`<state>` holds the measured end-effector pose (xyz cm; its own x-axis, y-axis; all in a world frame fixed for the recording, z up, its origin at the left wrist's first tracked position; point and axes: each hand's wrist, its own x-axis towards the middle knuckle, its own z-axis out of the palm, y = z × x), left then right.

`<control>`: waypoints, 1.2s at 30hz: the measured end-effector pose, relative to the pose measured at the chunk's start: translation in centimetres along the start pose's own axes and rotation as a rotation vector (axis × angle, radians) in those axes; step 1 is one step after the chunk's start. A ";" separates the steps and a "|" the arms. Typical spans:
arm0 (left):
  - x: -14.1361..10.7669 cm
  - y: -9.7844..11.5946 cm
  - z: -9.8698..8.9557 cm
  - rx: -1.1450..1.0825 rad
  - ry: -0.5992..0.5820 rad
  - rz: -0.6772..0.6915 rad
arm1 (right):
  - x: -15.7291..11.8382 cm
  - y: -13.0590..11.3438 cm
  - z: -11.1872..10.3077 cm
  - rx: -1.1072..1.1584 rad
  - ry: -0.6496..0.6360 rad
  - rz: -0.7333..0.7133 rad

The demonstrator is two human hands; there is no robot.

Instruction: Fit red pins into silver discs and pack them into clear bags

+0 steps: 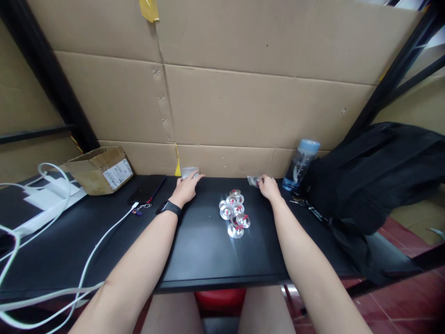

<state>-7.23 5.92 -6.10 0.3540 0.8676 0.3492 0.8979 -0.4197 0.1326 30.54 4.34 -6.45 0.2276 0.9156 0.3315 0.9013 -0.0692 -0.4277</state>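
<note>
My left hand (pixel 187 189), with a dark watch on the wrist, reaches to the back of the black table. Its fingers are apart, at a small whitish object (pixel 189 172) against the cardboard wall; whether they touch it I cannot tell. My right hand (pixel 270 188) has its fingers curled onto a small clear plastic packet (pixel 253 180) with something reddish in it. Between my hands lies a loose cluster of silver finger cymbals (pixel 235 213) with red cords, some overlapping.
Left on the table (pixel 201 260) are an open cardboard box (pixel 93 174), a dark phone (pixel 146 189), a white power strip (pixel 52 208) and white cables (pixel 93 250). At right stand a blue-lidded bottle (pixel 299 164), keys (pixel 298 200) and a black backpack (pixel 375 171).
</note>
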 end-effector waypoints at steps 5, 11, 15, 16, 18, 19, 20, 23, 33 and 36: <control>-0.3 0.5 -0.4 -0.005 0.051 0.044 | -0.2 -1.5 -0.9 0.202 0.064 -0.080; -0.1 2.8 -1.1 -0.315 0.133 0.079 | -2.5 -6.0 -2.7 0.568 -0.041 -0.350; 0.1 6.1 -1.0 -0.875 0.072 0.069 | -4.5 -8.5 -3.4 0.589 -0.116 -0.457; 0.0 7.0 -0.8 -0.991 0.014 0.088 | -4.7 -8.9 -3.5 0.608 -0.126 -0.464; -0.2 8.3 -0.2 -1.065 -0.073 0.116 | -4.9 -9.2 -3.4 0.657 -0.132 -0.459; -0.4 8.8 0.0 -1.055 -0.087 0.131 | -4.9 -9.3 -3.3 0.687 -0.130 -0.448; -0.5 9.1 0.2 -1.033 -0.089 0.145 | -4.8 -9.2 -3.1 0.723 -0.129 -0.432; -0.9 9.5 0.6 -0.984 -0.081 0.187 | -4.4 -9.0 -2.6 0.855 -0.161 -0.369; -0.7 9.3 0.4 -1.019 -0.110 0.174 | -4.5 -9.2 -2.4 1.038 -0.154 -0.330; -0.5 9.5 0.2 -1.011 0.026 0.123 | -4.6 -9.5 -2.6 1.058 -0.122 -0.329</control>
<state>1.18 1.55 -5.19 0.4126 0.8023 0.4314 0.2098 -0.5445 0.8121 21.86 -0.26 -1.73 -0.0545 0.8639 0.5008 0.1290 0.5034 -0.8544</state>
